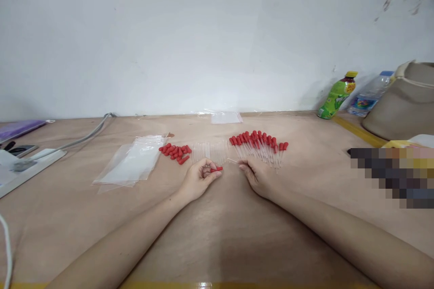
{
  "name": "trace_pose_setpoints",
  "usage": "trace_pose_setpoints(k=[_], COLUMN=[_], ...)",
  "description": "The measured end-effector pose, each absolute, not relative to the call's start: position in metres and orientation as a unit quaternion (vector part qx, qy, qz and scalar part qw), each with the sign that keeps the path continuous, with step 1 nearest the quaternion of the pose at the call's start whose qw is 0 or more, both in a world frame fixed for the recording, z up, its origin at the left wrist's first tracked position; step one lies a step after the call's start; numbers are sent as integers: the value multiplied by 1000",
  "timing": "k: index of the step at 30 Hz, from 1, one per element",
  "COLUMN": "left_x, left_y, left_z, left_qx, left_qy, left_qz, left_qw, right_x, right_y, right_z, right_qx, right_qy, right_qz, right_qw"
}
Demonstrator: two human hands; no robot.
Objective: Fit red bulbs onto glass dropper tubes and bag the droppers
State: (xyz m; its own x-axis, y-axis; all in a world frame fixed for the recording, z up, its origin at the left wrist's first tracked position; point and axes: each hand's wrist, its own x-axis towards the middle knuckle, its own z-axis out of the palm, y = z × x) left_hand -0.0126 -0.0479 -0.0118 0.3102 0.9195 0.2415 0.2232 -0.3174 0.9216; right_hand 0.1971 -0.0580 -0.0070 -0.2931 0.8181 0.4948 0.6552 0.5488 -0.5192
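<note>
My left hand [200, 179] pinches a small red rubber bulb [217, 169] between thumb and fingertips. My right hand [255, 174] is closed on a thin clear glass tube [233, 160] that points toward the bulb. Just beyond my hands lies a row of bare clear tubes [210, 151]. A loose heap of red bulbs [175, 151] sits to the left of that row. To the right lies a spread of finished droppers with red bulbs [259, 144].
Clear plastic bags [130, 165] lie at the left, another small bag [225, 118] by the wall. A grey cable [84, 137] and tools sit far left. A green bottle [337, 95], a water bottle [369, 94] and a beige bag [407, 104] stand at the right.
</note>
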Motion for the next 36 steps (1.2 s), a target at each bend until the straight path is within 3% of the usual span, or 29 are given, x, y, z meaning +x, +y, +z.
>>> trace_pose_setpoints(k=[10,28,36], left_x=[-13,-14,-13], left_y=[-45,-59,-60], left_z=[-15,-3,-4], left_qx=[701,795,805], left_qy=[408,410,423], left_qz=[430,311,304], left_qw=[397,322,284], right_x=[191,205,202], right_y=[-56,-43,-47], right_z=[-13,-9,-9], right_qx=[-398,-348,-357], right_qy=[-845,-892,-898], right_qz=[58,82,-59], right_qw=[352,276,251])
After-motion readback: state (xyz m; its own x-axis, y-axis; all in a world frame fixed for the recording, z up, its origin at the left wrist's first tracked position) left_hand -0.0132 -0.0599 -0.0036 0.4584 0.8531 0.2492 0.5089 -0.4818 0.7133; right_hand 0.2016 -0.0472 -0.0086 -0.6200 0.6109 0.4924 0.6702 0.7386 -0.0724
